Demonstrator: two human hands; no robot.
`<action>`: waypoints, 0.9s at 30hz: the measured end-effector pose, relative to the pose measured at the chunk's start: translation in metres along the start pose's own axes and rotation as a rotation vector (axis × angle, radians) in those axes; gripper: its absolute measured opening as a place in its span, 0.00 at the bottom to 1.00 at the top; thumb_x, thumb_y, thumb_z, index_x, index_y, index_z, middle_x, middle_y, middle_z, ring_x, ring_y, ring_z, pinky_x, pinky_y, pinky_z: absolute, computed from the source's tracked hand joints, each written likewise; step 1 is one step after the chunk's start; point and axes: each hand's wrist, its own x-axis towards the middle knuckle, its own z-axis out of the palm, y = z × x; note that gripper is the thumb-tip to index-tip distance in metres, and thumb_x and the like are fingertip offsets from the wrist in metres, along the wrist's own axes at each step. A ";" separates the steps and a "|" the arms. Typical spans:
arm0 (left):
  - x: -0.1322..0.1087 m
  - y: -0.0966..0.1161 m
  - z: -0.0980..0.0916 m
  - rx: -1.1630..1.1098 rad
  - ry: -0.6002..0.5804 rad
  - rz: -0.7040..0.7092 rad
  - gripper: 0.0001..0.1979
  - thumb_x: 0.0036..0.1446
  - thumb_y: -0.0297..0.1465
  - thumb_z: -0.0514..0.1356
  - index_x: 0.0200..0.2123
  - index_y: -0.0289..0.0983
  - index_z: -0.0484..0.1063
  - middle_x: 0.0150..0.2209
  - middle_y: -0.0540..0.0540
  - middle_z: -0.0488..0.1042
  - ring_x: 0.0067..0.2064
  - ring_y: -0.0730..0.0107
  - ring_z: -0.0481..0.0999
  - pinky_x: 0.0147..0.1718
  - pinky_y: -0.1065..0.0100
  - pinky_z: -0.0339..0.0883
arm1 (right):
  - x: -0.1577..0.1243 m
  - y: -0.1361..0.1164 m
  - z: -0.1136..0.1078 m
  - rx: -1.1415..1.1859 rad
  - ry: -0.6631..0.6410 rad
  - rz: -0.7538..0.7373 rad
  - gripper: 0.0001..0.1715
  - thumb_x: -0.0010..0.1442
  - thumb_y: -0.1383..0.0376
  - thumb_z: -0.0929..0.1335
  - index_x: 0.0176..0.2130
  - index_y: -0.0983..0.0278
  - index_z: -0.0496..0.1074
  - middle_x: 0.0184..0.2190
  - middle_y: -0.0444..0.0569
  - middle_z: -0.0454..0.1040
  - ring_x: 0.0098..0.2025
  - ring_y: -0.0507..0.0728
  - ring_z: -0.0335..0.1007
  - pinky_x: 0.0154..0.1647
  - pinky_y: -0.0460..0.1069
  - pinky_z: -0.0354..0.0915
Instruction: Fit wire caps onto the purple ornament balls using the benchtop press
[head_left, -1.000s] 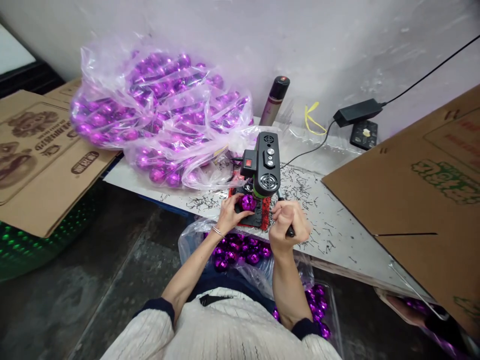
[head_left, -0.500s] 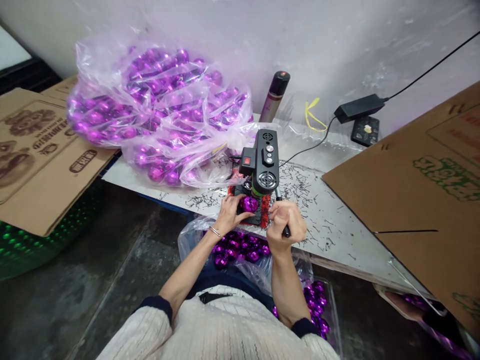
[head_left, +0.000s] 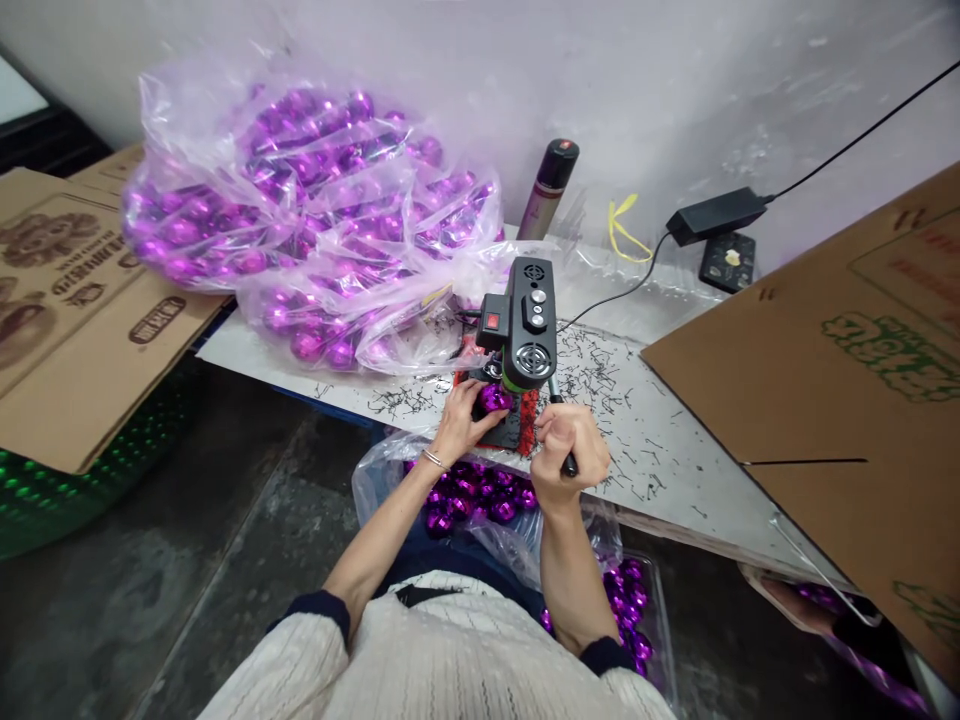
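Note:
A small black bench machine [head_left: 525, 325] with a red switch stands on the white table [head_left: 675, 450]. Under its head sits a shiny purple ball [head_left: 494, 398], and my left hand [head_left: 463, 424] is closed around that ball on the red and black base [head_left: 525, 425]. My right hand [head_left: 570, 452] is closed in a fist on the machine's black lever handle [head_left: 564, 440], just right of the base. A clear bag of purple balls [head_left: 480, 495] lies in my lap below both hands.
A big clear bag of purple balls [head_left: 315, 220] fills the table's back left. A dark spray can [head_left: 549, 190], a power adapter [head_left: 716, 220] and cable stand at the wall. Cardboard sheets [head_left: 847, 390] lean at right and lie at left [head_left: 75, 300]. Black shavings litter the table.
My right hand has pulled the lever handle slightly up and left, toward the machine. The left hand stays on the ball under the head. The view shifted a little.

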 end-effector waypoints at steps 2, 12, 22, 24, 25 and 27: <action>0.000 -0.001 0.005 -0.023 0.006 0.025 0.28 0.65 0.45 0.65 0.62 0.36 0.68 0.55 0.36 0.78 0.56 0.53 0.78 0.57 0.52 0.71 | 0.001 0.000 0.000 0.003 0.000 -0.008 0.15 0.68 0.73 0.62 0.30 0.61 0.65 0.24 0.42 0.70 0.28 0.51 0.69 0.30 0.47 0.63; -0.002 -0.006 0.010 -0.081 0.014 0.077 0.25 0.68 0.46 0.61 0.62 0.38 0.70 0.55 0.37 0.80 0.58 0.55 0.79 0.61 0.52 0.69 | -0.008 0.002 0.000 -0.011 -0.003 -0.008 0.14 0.68 0.73 0.62 0.30 0.61 0.65 0.24 0.42 0.70 0.28 0.51 0.69 0.30 0.48 0.64; -0.004 -0.003 0.007 -0.117 0.001 0.030 0.25 0.64 0.42 0.67 0.60 0.40 0.72 0.56 0.38 0.80 0.59 0.55 0.79 0.65 0.48 0.66 | -0.018 0.005 0.001 0.000 -0.012 0.002 0.15 0.69 0.71 0.61 0.30 0.60 0.65 0.25 0.43 0.70 0.28 0.52 0.69 0.30 0.48 0.65; -0.003 -0.002 0.006 -0.122 -0.007 0.023 0.25 0.63 0.41 0.67 0.60 0.40 0.72 0.56 0.38 0.80 0.58 0.55 0.79 0.65 0.48 0.66 | -0.024 0.008 0.002 0.002 -0.009 0.006 0.15 0.69 0.70 0.61 0.29 0.60 0.65 0.25 0.43 0.71 0.28 0.52 0.69 0.30 0.48 0.65; -0.003 -0.002 0.005 -0.123 -0.012 0.017 0.25 0.63 0.41 0.67 0.60 0.40 0.72 0.56 0.38 0.80 0.58 0.55 0.79 0.65 0.48 0.66 | -0.028 0.010 0.003 -0.003 -0.006 0.005 0.15 0.69 0.69 0.61 0.29 0.60 0.65 0.26 0.43 0.71 0.28 0.51 0.69 0.30 0.48 0.65; -0.003 -0.002 0.005 -0.122 -0.020 0.005 0.25 0.63 0.40 0.68 0.60 0.40 0.72 0.55 0.38 0.80 0.58 0.55 0.79 0.65 0.48 0.66 | -0.035 0.015 0.006 -0.012 0.005 -0.009 0.16 0.70 0.68 0.60 0.29 0.60 0.65 0.26 0.44 0.71 0.27 0.51 0.68 0.30 0.49 0.65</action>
